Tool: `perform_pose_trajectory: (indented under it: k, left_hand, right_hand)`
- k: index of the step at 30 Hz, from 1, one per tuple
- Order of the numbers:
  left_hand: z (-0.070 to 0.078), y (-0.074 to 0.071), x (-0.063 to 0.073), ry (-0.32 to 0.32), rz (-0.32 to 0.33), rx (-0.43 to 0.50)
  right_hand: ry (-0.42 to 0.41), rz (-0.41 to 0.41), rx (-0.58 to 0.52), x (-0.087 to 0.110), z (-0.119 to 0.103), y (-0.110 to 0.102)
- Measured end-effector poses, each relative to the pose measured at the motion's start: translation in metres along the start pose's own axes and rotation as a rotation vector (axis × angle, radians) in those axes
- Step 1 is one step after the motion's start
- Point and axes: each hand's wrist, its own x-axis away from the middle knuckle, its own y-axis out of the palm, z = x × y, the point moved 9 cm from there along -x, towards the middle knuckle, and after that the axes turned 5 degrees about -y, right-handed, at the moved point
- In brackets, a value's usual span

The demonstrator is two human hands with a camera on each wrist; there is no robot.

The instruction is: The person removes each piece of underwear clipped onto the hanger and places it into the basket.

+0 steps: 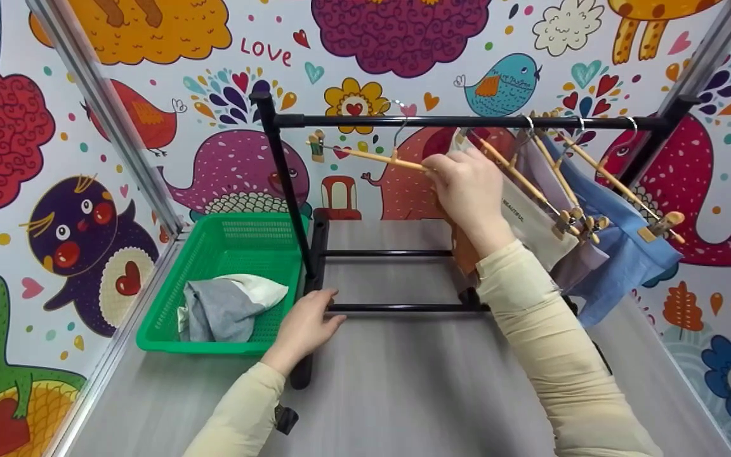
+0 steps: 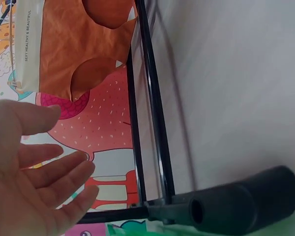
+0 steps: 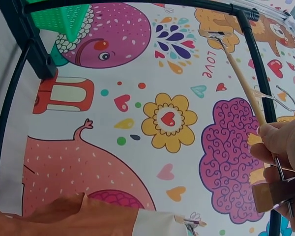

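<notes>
The right hand point(image 1: 467, 181) pinched one end of a slim, pale wooden clip hanger point(image 1: 365, 154), fingers curled about the bar. The left hand point(image 1: 305, 327) held nothing, its fingers loosely spread near the left base of the black tubular metal clothes rack point(image 1: 353, 121). The hanger bore no garment; its wire hook was at the rack's top rail, though how firmly it sat could not be told. It looked light, stiff and smooth, likely to swivel, so a grip near mid-bar should steady it best. On the rack's right-hand part hung an orange-brown cloth garment with a cream band point(image 2: 59, 49) and a pale-blue cloth garment point(image 1: 619, 254). Left of the rack, a green perforated plastic basket point(image 1: 188, 347) held a soft grey-and-white cloth point(image 1: 223, 311).
</notes>
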Motion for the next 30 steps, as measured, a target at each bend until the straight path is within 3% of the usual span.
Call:
perform_pose_trajectory:
  k: [20,30]
  left_hand:
    - [0.017,0.029,-0.001,0.036,-0.051,0.029]
    - [0.021,0.04,0.0,0.01,-0.071,0.059]
  right_hand:
    - [-0.03,-0.015,0.0,-0.018,-0.029,0.026]
    - [-0.027,-0.03,0.035,-0.018,-0.032,0.035]
